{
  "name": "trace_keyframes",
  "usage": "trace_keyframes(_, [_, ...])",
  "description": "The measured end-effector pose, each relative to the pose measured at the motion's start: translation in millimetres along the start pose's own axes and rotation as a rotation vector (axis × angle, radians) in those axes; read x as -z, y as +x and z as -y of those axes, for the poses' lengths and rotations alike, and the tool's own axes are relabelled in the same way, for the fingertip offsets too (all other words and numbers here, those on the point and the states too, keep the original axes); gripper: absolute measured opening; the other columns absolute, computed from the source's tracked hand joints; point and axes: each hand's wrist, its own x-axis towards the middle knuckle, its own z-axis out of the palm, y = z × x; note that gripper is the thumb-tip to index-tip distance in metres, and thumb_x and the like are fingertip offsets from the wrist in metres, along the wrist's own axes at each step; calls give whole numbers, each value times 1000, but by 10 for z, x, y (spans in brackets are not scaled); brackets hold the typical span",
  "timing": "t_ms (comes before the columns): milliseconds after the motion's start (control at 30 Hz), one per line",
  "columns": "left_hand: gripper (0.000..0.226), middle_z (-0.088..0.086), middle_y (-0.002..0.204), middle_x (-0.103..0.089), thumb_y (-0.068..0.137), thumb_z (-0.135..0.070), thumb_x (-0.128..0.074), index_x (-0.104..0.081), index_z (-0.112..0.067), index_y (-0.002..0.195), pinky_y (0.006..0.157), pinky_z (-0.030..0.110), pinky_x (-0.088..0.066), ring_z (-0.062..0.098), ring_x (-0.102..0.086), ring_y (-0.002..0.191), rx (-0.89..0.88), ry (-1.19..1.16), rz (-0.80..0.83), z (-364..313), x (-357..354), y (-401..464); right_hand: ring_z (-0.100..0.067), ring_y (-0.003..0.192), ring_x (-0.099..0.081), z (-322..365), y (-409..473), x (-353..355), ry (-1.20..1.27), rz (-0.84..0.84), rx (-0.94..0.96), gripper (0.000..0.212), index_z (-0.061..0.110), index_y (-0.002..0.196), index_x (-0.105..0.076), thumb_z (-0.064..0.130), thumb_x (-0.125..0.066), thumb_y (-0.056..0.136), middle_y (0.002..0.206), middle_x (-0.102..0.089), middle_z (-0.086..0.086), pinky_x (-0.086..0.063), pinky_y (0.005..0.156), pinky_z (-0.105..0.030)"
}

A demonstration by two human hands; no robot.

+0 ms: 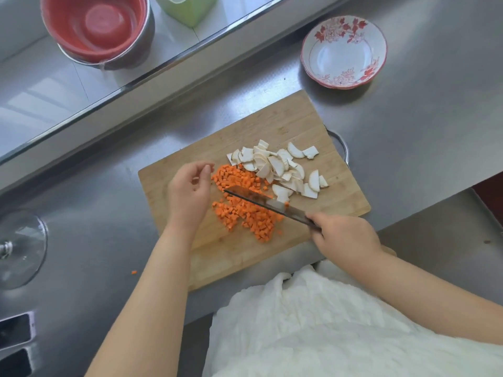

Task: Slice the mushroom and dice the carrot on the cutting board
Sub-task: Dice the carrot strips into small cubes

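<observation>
One cutting board (275, 126) lies on the desk (408, 110), with one knife (272, 204) over it. Two heaps sit on it: diced carrot (245, 213) and mushroom slices (280, 167), too many to count. One flowered bowl (343, 51), one red basin (95, 25), two hands.

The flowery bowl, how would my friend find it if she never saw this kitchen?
Start at the wooden cutting board in the middle of the steel counter. Look just past its far right corner: the flowery bowl sits there alone. It is white with red flowers around the rim, unlike the plain red bowl far off to the left.
</observation>
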Motion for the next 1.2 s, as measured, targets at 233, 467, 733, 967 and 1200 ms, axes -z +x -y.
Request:
trace_keyframes(233, [27,-9,94,-58,100,-41,-40,-60,-26,95,78,27,-44,11,-54,90,1,307,718,-471,-329,-418,-23,38,-53,-83,130,10,-138,-153,340,50,16,93,-76,27,-88,46,51,-56,-1,-32,36,-21])
trace_keyframes(467, [45,5,143,-38,103,-39,-31,-42,-15,140,107,39,-32,24,-35,130,114,642,821,-130,-612,-358,-20,56,-60,52,147,25,-162,-47,536,51,25,113,-68,36,-77,64,69,-63,0,-31,46,-23])
trace_keyframes(733, [26,-9,104,-58,102,-25,-41,-62,-18,115,81,25,-41,9,-53,99,129,176,123,-126,-362,10,-19,88,-64,-437,160,218,43,157,3,29,39,115,-58,50,-38,96,89,-69,9,-42,60,-28])
trace_keyframes(967, [33,-2,113,-63,91,-1,-44,-64,-13,114,97,33,-43,16,-52,113,11,236,147,34,-709,-80,-12,67,-57,-738,100,324,133,319,-218,34,30,75,-54,53,-39,95,69,-60,9,-43,53,-28])
trace_keyframes(1200, [48,-6,134,-50,89,-4,-39,-57,-22,129,107,35,-24,17,-30,129,-96,553,424,127,-1020,-113,-10,67,-59,-787,76,345,199,433,-246,23,36,86,-57,51,-42,94,72,-61,9,-46,55,-28])
